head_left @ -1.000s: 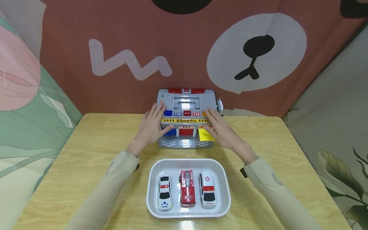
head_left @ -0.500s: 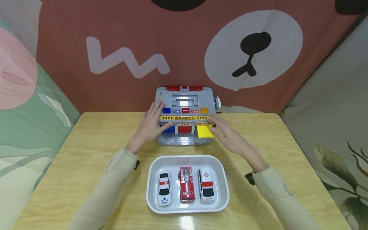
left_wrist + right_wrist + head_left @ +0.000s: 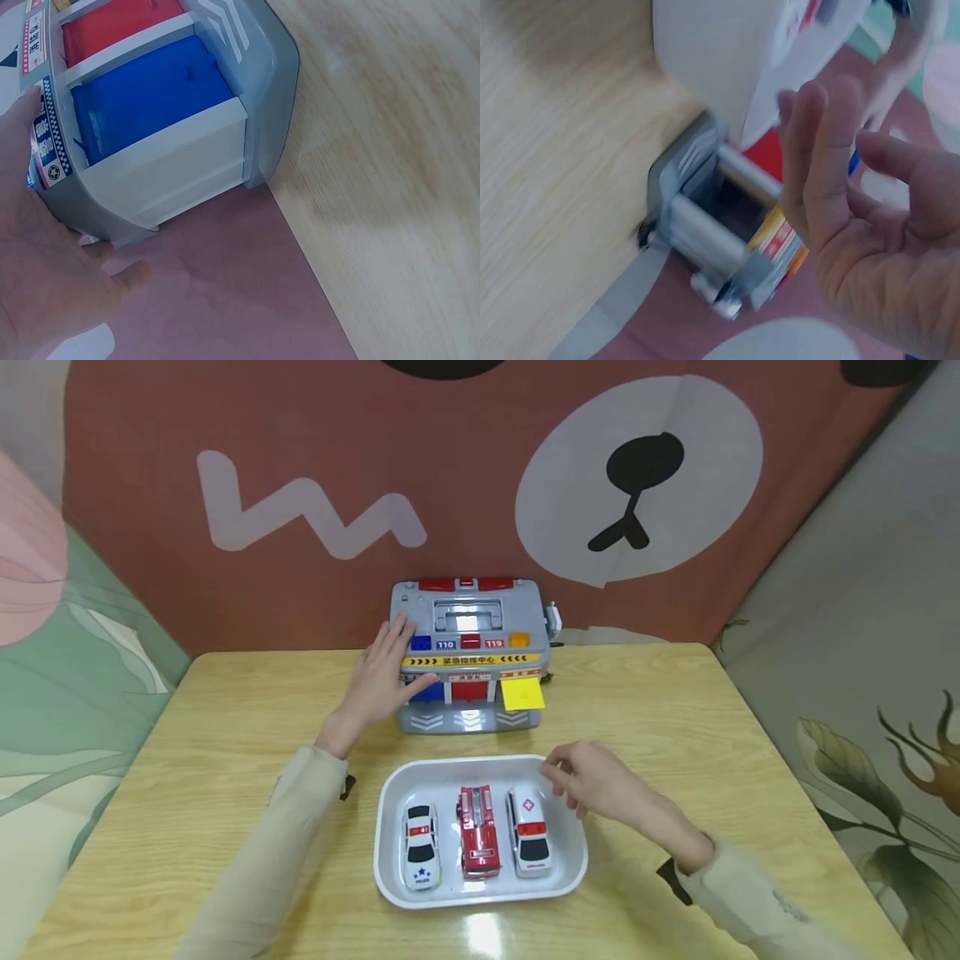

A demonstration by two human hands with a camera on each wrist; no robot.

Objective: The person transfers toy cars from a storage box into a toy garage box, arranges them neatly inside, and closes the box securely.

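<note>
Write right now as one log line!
left hand: on toy garage; right hand: empty, at tray corner; yellow door: open; in tray: police car, fire truck, ambulance

Head view: bright, even, mostly sharp; light from above. White reflection atop toy station (image 3: 471,653), right of left grip (image 3: 375,681). Glare patch on desk (image 3: 660,710), nearer viewer than right grip (image 3: 600,781). Right wrist view: dimmer, blurred, toy station smeared beyond right grip. Left wrist view: muted, slightly soft.
</note>
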